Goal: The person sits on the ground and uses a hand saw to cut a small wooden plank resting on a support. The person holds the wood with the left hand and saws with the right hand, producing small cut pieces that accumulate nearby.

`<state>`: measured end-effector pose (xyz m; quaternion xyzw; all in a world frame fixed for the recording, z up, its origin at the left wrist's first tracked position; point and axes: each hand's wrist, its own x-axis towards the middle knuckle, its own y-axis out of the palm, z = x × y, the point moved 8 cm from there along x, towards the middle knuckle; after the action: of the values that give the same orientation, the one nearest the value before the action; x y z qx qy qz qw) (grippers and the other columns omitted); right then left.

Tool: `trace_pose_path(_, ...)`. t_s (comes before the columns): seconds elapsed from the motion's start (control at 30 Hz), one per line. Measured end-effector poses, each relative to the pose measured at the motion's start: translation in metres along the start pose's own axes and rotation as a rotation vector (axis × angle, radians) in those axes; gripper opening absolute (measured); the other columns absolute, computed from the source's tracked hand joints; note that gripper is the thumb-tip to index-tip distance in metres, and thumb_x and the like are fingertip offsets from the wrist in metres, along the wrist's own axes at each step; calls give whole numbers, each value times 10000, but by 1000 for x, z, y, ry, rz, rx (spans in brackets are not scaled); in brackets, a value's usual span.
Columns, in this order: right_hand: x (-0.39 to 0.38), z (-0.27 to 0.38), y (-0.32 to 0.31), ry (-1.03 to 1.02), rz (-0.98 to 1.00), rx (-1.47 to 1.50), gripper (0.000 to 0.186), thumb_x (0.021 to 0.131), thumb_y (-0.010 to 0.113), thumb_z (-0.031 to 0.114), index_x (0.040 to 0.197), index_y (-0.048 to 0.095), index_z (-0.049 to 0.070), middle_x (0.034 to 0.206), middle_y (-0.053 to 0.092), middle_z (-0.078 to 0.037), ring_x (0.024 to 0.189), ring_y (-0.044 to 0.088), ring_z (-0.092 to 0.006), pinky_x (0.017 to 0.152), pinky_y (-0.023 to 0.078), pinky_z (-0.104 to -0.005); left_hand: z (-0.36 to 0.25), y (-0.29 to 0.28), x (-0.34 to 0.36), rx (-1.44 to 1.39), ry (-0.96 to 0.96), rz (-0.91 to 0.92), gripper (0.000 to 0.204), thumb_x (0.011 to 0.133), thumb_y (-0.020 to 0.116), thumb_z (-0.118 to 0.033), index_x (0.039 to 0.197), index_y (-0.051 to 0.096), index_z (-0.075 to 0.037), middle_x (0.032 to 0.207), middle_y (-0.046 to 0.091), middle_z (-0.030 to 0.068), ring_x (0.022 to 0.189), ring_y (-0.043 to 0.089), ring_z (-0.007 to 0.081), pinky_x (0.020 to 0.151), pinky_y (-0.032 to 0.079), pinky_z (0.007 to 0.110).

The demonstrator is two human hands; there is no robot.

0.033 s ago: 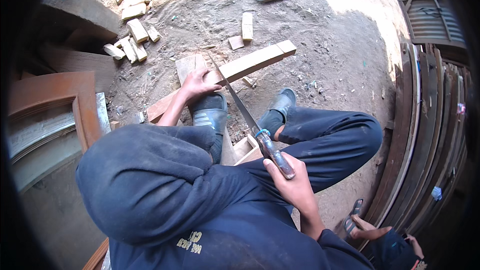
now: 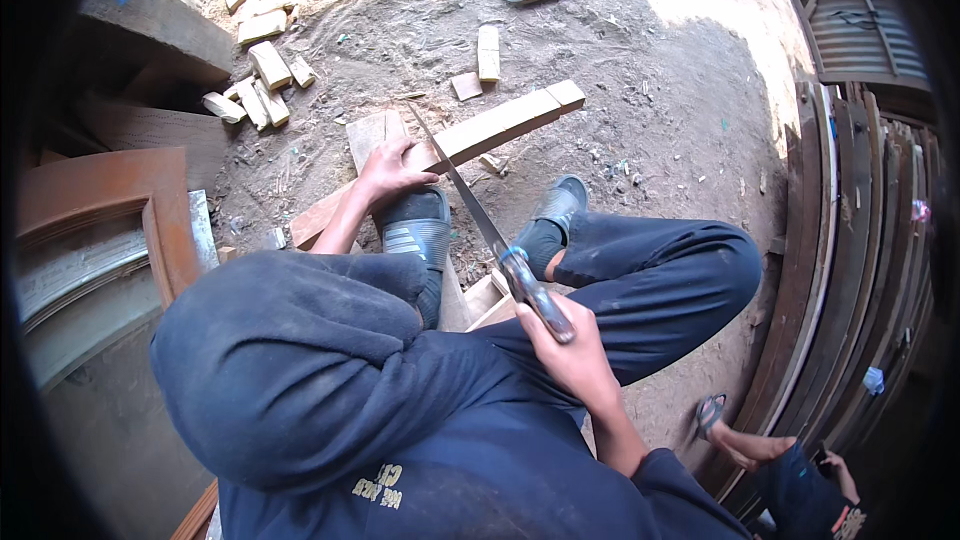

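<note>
Across the long timber (image 2: 515, 122): one handsaw (image 2: 478, 210), blade set aslant over the timber's upper face, blue binding where blade meets handle. Timber itself: pale, square-edged, lying at a slant over a flat board (image 2: 372, 130), scored with cross-lines toward its far right end.

On the timber, just left of the blade: left hand (image 2: 393, 172), fingers bent over the wood, grasping it. Nearer than the timber, to its right: right hand (image 2: 568, 348), clenched round the saw's handle.

At the timber's near edge: one grey striped sandal (image 2: 416, 232), worn; pressure on the wood cannot be told. Right of this, apart from the timber: second sandal (image 2: 562, 204), worn.

Just beyond the timber: one upright-lying block (image 2: 488, 52); one squarish offcut (image 2: 466, 86). Beyond and left of the timber: loose heap of short blocks (image 2: 268, 65). Well right of the timber: stacked planks (image 2: 838, 240), a co-worker's sandalled foot (image 2: 712, 416) close by.
</note>
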<state>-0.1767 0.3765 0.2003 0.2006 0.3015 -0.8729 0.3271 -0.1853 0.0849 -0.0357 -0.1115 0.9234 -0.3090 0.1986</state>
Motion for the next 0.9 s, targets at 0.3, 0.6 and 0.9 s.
trace_pose_path(0.3, 38, 27, 8, -41, 41, 81, 297, 884, 666, 213, 1019, 514, -3, 626, 513, -54, 577, 425, -111, 599, 447, -281, -5, 1, 12, 6, 28, 17, 753, 553, 843, -481, 1087, 639, 9, 1037, 660, 201, 987, 639, 309, 883, 498, 369)
trace_pose_path(0.6, 35, 42, 58, -47, 688, 390, 236, 841, 711, 109, 975, 527, 49, 784, 526, 34, 722, 498, -28, 661, 428, -214, -4, 5, 15, -12, -2, -1, 760, 555, 842, -492, 1087, 641, 12, 1045, 658, 207, 994, 634, 316, 879, 498, 373)
trace_pose_path(0.9, 11, 32, 19, -134, 297, 161, 300, 863, 713, 179, 756, 461, 56, 655, 439, 18, 624, 394, -44, 541, 346, -232, -3, 0, 9, 59, 119, -34, 683, 567, 836, -458, 1029, 651, 9, 950, 665, 208, 912, 649, 330, 823, 509, 375)
